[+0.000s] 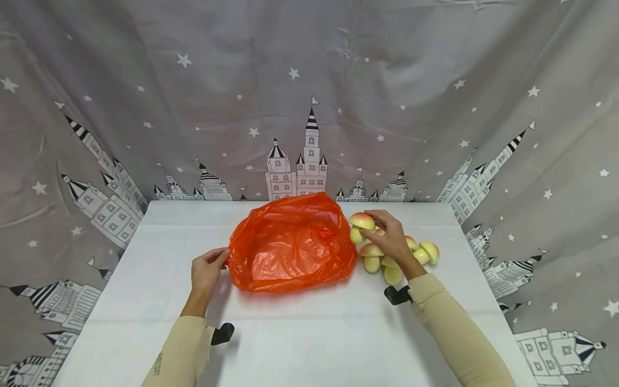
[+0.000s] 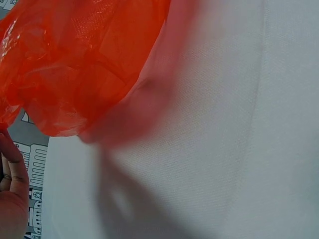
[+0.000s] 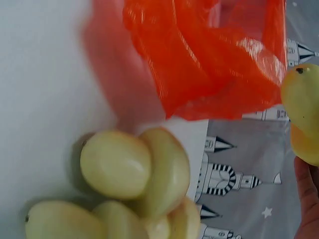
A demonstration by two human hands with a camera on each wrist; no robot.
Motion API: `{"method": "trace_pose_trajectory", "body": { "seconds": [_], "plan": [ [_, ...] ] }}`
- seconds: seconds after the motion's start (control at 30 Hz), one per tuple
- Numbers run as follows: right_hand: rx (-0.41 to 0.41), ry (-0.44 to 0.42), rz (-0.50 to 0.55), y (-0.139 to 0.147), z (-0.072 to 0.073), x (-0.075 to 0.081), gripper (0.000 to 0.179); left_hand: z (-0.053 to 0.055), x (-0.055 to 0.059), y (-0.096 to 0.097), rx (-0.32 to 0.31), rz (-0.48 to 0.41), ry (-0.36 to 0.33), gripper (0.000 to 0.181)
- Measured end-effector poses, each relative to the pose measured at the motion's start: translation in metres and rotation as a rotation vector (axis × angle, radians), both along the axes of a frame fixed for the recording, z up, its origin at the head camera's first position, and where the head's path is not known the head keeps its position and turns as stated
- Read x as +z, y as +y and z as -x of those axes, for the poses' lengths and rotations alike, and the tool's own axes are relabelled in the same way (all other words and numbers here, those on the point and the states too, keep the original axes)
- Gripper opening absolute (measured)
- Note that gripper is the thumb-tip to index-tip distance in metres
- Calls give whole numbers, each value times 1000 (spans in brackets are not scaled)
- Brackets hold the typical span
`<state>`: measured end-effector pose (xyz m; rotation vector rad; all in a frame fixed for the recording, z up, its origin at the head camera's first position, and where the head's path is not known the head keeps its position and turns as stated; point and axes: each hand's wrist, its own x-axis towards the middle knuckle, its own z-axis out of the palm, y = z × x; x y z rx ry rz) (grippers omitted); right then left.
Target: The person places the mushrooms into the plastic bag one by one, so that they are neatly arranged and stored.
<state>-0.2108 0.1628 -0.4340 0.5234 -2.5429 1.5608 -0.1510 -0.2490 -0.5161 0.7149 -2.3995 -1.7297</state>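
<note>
A red plastic bag [image 1: 290, 247] stands with its mouth spread wide in the middle of the table. My left hand [image 1: 208, 271] pinches the bag's left rim between thumb and fingers; the left wrist view shows the bag [image 2: 84, 64] with part of that hand [image 2: 14, 191] at the edge. Just right of the bag, my right hand [image 1: 391, 236] holds a toy mushroom [image 1: 362, 220] with a red-yellow cap and pale stem. That mushroom [image 3: 304, 99] is at the right edge of the right wrist view. Below the hand lie several more mushrooms [image 1: 372, 258], partly hidden by it.
The white table [image 1: 309, 344] ends at a grey curtain [image 1: 309, 64] printed with castles and stars, which hangs behind and on both sides. Black camera mounts [image 1: 223, 334] stick out from both wrists. The bag's right side is close to the mushroom pile.
</note>
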Motion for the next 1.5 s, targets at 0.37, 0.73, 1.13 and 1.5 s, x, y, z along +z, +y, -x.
{"method": "trace_pose_trajectory", "body": {
  "seconds": [0.37,0.73,1.13,1.5],
  "plan": [
    [40,102,38,-30,0,7,46,-3,-1,-2,0,-16,-4,36],
    [122,153,21,-56,27,-30,45,-2,1,-5,8,-43,-1,35],
    [140,99,34,-101,26,-46,47,-8,-1,-10,18,-46,-12,39],
    [114,-34,69,-124,27,-55,48,-2,-4,-5,12,-139,8,39]
  ]
}}
